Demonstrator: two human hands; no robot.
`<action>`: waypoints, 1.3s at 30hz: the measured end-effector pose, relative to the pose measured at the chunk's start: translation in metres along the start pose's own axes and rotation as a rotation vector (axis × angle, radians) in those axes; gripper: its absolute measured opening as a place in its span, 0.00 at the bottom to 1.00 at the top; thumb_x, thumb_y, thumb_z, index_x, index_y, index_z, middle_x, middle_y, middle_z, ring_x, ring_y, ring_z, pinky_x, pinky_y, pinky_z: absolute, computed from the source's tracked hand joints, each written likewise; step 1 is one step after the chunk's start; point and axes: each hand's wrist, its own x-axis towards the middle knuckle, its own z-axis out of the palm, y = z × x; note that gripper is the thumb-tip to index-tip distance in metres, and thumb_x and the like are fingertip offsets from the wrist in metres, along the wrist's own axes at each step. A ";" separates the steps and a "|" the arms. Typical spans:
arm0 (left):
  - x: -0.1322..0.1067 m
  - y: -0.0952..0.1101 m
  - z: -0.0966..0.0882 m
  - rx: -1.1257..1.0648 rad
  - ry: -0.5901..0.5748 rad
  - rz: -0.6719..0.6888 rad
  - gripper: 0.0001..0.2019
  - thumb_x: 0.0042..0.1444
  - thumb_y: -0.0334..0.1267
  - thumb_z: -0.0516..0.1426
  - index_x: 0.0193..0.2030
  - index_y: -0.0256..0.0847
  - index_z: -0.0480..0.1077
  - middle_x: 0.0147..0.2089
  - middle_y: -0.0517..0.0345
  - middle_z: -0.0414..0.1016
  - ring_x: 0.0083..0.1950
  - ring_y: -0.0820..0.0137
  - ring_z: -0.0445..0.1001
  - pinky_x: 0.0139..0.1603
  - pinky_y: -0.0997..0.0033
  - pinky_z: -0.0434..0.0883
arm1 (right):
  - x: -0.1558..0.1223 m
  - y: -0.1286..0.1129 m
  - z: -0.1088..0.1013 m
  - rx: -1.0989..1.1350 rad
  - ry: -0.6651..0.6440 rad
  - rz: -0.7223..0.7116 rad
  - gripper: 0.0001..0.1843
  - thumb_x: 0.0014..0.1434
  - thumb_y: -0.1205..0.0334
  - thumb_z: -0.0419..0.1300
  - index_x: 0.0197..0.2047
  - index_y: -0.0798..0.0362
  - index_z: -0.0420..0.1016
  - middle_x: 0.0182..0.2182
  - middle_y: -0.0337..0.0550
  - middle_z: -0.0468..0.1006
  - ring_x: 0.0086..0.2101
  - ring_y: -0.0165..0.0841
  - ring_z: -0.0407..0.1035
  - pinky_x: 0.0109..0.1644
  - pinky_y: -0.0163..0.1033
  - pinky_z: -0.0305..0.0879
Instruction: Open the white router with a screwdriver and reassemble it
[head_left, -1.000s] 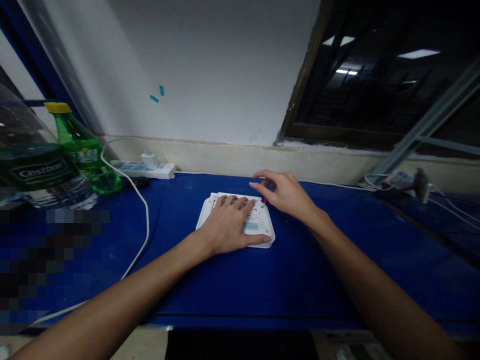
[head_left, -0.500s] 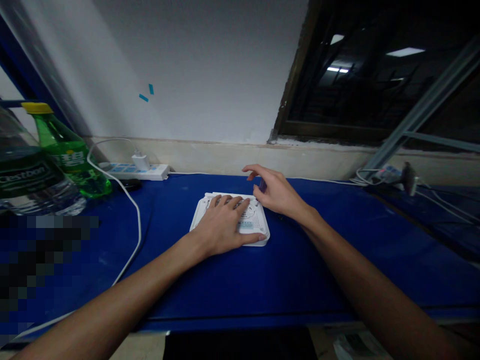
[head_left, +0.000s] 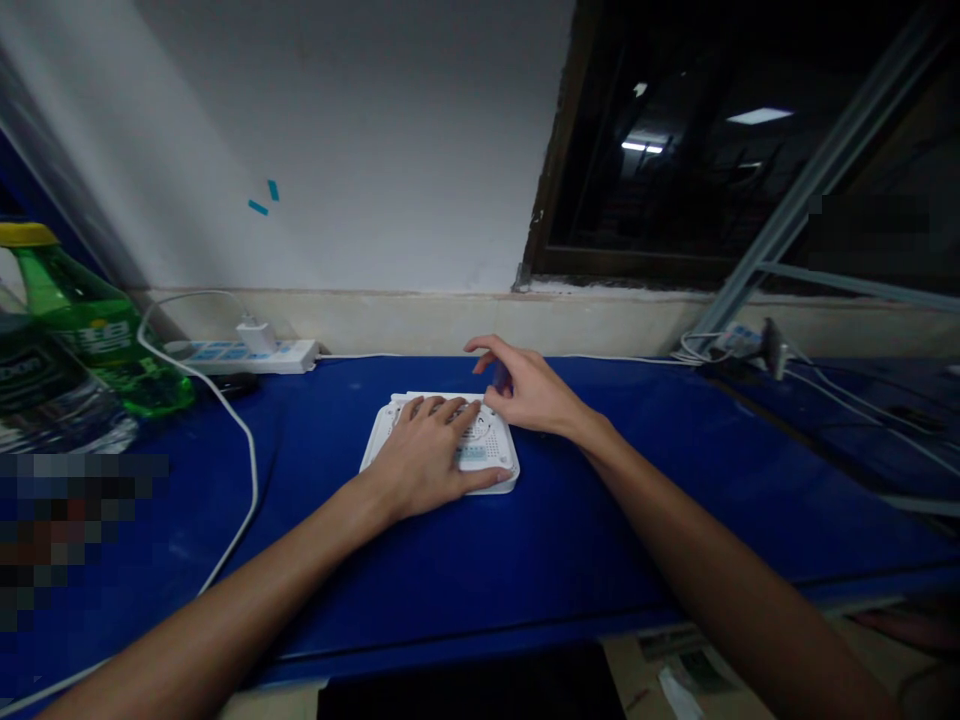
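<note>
A flat white box that looks like a router (head_left: 491, 452) lies on the blue table (head_left: 600, 540), its vent holes, round ring and pale label facing up. My left hand (head_left: 429, 445) rests flat across its left and middle part, fingers spread toward the far edge and thumb along the near edge. At the far right corner is my right hand (head_left: 534, 390), with its thumb at the box's edge and its index finger arched forward, apart from the thumb. Its other fingers are curled and partly hidden. I see nothing held in it.
Back left, a power strip (head_left: 292, 355) holds a white charger (head_left: 256, 335), whose cable (head_left: 251, 470) runs down the table's left side. A green bottle (head_left: 105, 340) and a large water bottle (head_left: 52, 400) stand at far left. A metal frame (head_left: 795, 190) rises at right.
The view has turned slightly right, so everything sits further left. My left hand stays flat on the box; my right thumb stays by its far right corner, with little visible change.
</note>
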 end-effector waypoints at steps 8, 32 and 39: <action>-0.001 0.000 0.000 -0.002 -0.008 -0.012 0.47 0.58 0.73 0.51 0.72 0.37 0.60 0.69 0.41 0.66 0.68 0.43 0.63 0.68 0.39 0.58 | -0.001 0.002 0.001 0.057 0.043 0.004 0.36 0.55 0.74 0.57 0.66 0.47 0.60 0.45 0.42 0.78 0.27 0.27 0.68 0.34 0.35 0.65; -0.001 0.000 0.000 0.006 -0.016 -0.015 0.48 0.59 0.74 0.48 0.72 0.37 0.60 0.70 0.40 0.64 0.68 0.42 0.63 0.68 0.38 0.58 | 0.000 0.001 -0.003 0.041 0.076 -0.018 0.32 0.53 0.75 0.56 0.62 0.49 0.68 0.47 0.44 0.79 0.31 0.29 0.70 0.37 0.36 0.65; -0.001 0.001 0.000 0.005 -0.019 -0.015 0.47 0.59 0.74 0.49 0.72 0.36 0.61 0.70 0.40 0.64 0.69 0.42 0.63 0.68 0.39 0.57 | 0.000 0.002 -0.003 0.043 0.072 -0.007 0.21 0.61 0.68 0.57 0.58 0.51 0.71 0.39 0.41 0.80 0.31 0.31 0.71 0.37 0.37 0.65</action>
